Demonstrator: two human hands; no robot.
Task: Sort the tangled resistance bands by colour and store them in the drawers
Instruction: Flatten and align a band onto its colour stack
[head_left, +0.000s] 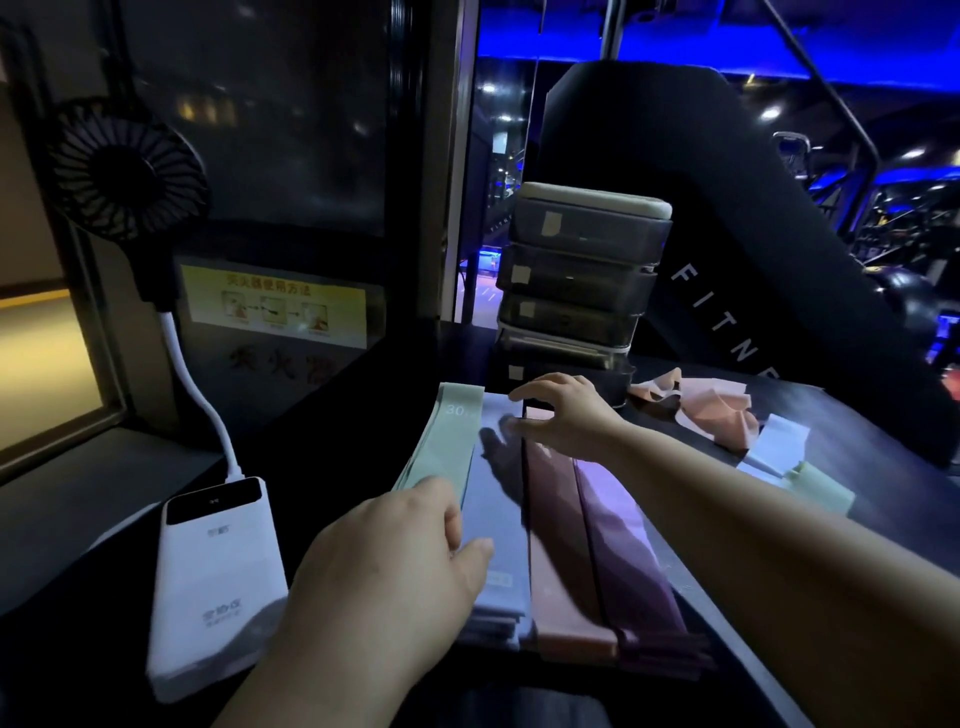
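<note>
Flat resistance bands lie side by side on the dark table: a mint green stack (448, 441), a pale blue stack (496, 525), a pink stack (558, 566) and a purple stack (628, 566). My left hand (395, 566) rests on the near end of the green and blue stacks, fingers slightly bent. My right hand (563, 415) hovers, fingers spread, over the far ends of the blue and pink stacks. A grey stacked drawer unit (582, 280) stands just behind it, drawers closed. Loose pink bands (711, 410), a pale blue one (776, 447) and a green one (821, 488) lie tangled at the right.
A white power bank (213, 587) lies at the left, its cable running up to a black fan (127, 171). A black padded gym bench (727, 249) rises behind the drawers. A yellow instruction sign (275, 306) is on the back wall.
</note>
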